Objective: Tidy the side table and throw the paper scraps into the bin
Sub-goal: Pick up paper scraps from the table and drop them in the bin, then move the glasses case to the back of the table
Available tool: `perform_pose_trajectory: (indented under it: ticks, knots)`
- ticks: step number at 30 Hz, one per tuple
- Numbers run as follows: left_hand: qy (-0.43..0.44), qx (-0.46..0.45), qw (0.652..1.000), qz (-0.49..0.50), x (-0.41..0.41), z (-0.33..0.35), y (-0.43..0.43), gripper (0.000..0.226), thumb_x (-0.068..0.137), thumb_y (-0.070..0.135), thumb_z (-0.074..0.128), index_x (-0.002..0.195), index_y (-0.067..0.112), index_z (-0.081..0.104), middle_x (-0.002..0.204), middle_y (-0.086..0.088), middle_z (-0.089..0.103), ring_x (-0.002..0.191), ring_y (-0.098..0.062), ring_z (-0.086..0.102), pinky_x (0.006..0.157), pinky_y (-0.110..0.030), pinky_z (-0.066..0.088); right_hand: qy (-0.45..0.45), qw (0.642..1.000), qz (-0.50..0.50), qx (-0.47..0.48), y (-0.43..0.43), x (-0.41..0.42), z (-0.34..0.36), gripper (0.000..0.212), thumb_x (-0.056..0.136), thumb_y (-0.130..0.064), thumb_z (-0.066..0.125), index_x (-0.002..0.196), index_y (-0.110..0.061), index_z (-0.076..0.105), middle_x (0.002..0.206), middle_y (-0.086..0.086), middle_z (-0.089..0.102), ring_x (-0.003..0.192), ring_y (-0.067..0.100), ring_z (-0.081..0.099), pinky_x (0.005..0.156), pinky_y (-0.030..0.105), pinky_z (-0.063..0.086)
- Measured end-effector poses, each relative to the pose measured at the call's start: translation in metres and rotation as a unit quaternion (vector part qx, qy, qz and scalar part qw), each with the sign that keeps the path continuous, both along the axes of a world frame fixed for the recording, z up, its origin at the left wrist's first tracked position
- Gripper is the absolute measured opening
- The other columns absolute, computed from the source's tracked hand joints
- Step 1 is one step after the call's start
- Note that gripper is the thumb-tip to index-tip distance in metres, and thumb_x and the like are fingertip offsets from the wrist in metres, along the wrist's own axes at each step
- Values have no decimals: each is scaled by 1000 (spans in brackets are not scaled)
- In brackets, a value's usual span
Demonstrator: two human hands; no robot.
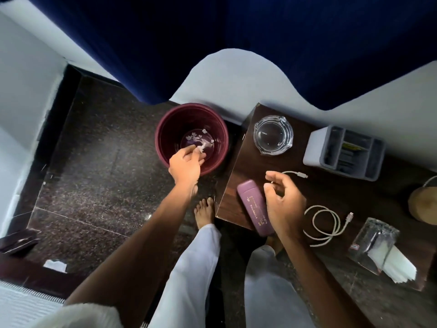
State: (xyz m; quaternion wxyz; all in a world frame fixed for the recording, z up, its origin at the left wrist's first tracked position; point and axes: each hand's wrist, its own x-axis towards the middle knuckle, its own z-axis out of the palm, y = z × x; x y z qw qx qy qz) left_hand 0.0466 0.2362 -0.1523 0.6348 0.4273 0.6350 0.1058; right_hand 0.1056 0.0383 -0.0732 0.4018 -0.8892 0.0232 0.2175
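Observation:
A maroon bin point(165, 129) stands on the dark floor left of the side table point(238, 185). Several white paper scraps point(196, 138) lie on its bottom. My left hand point(185, 165) hovers over the bin's near rim and pinches a small white scrap point(201, 147) at its fingertips. My right hand point(283, 204) hovers over the table's left part with fingers loosely curled. A tiny pale bit point(273, 182) shows between thumb and forefinger; I cannot tell whether it is a scrap. A purple case point(254, 207) lies just left of that hand.
On the table stand a glass ashtray point(273, 134), a grey organiser point(350, 152), a white cable point(324, 224), an upturned glass point(373, 242) on white paper, and a wooden lamp base point(424, 205). Blue curtains point(212, 43) hang behind. My bare foot point(204, 213) is beside the table.

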Motion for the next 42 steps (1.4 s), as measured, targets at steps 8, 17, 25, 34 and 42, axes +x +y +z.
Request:
perform_pose_trajectory:
  ticks: [8, 17, 25, 34, 42]
  knots:
    - [-12, -16, 999, -39, -1, 10, 6, 19, 101, 5, 57, 118, 2, 63, 101, -14, 75, 91, -17, 76, 80, -25, 60, -14, 999, 18, -46, 5, -12, -4, 36, 84, -1, 68, 117, -15, 69, 116, -1, 67, 102, 15, 64, 88, 34, 58]
    - [-26, -24, 993, -113, -5, 34, -49, 15, 98, 4, 60, 107, 7, 71, 90, -12, 76, 81, -16, 73, 84, -34, 60, -16, 956, 188, -224, -29, -39, -10, 84, 59, -47, 90, 130, -16, 59, 123, 3, 60, 112, 25, 54, 93, 38, 49]
    - [46, -9, 980, -191, -17, 41, -99, 15, 79, 40, 61, 82, 50, 72, 85, 9, 78, 92, -19, 74, 93, -52, 56, 3, 939, 234, -252, -39, -45, -22, 69, 69, -48, 81, 128, -23, 56, 121, -1, 57, 115, 24, 53, 90, 42, 48]
    - [67, 111, 942, -310, -18, 53, -123, 16, 92, 35, 67, 105, 31, 76, 97, 15, 76, 89, 5, 67, 84, -11, 48, -32, 953, 243, -180, -73, -26, 0, 66, 64, -37, 83, 124, -19, 64, 115, 0, 63, 104, 26, 57, 86, 40, 49]
    - [-44, 110, 931, -345, 8, 75, -178, 13, 97, 24, 65, 99, 25, 78, 91, 10, 78, 82, -8, 71, 75, -32, 58, -15, 974, 202, -103, -146, 13, 35, 72, 69, -25, 84, 136, -25, 58, 126, 1, 50, 118, 18, 47, 102, 35, 47]
